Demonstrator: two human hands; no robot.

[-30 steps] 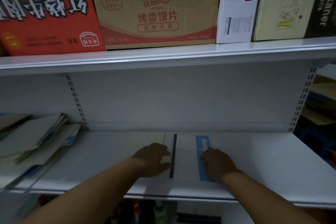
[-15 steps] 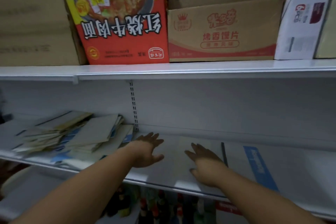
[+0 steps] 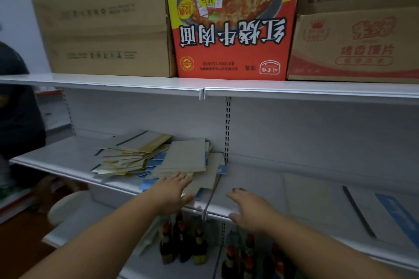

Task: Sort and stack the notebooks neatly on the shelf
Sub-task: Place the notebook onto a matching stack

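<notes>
Nearest the camera, two bare forearms reach up toward the white shelf (image 3: 260, 179). The left hand (image 3: 170, 195) is spread wide, holding nothing, its fingertips over the front edge of the loose notebooks (image 3: 158, 156) — whether they press the paper I cannot tell. The right hand (image 3: 251, 208) is also wide and holds nothing, hovering at the shelf's front lip, just right of the pile. Further right on the same shelf lies a flat notebook with a dark spine and blue strip (image 3: 371, 208), apart from the heap. Below, bottles (image 3: 183, 240) stand on a lower shelf. Above — cardboard boxes, a red noodle carton (image 3: 231, 29) among them.
</notes>
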